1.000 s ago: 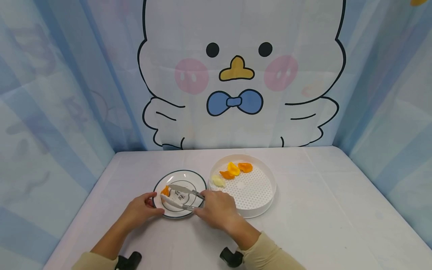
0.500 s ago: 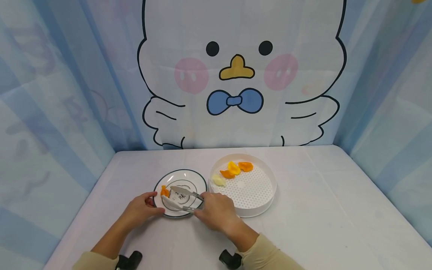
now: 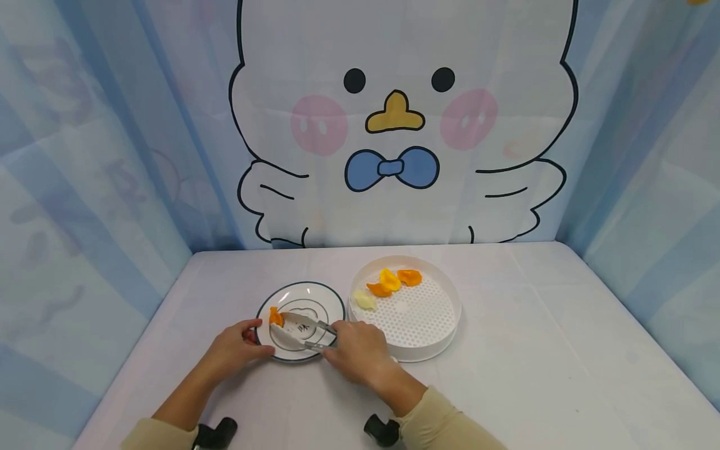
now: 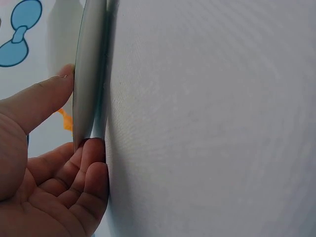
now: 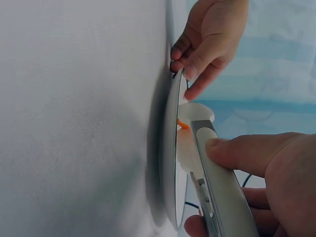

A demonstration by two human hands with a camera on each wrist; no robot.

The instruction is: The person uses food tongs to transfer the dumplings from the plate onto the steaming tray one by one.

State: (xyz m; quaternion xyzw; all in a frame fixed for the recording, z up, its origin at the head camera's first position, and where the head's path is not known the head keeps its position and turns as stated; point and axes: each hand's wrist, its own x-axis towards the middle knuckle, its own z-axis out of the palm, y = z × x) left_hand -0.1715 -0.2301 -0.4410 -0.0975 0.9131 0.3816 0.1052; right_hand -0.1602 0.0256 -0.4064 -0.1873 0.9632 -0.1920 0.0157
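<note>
My left hand (image 3: 233,350) holds the left rim of a white plate (image 3: 309,294) with a dark edge line. In the left wrist view the thumb lies on the plate's upper side and the fingers curl at its edge. My right hand (image 3: 360,350) grips a pair of tongs (image 3: 289,338) with pale, broad tips that reach over the plate toward its left side. An orange petal (image 3: 275,317) lies there, right at those tips. From the right wrist view, the right thumb presses along the tongs' handle, and a bit of orange shows by the tips.
Right of the plate stands a round white sieve-like tray (image 3: 427,319) with a raised rim. Its back left part bears orange, yellow and pale petals (image 3: 389,280). A white cloth covers the table (image 3: 534,350), and printed curtains (image 3: 394,219) enclose the back and sides.
My right hand and the tongs have shifted slightly left, and the orange petal at the tips has changed its pose a little. My left hand keeps its hold on the plate.
</note>
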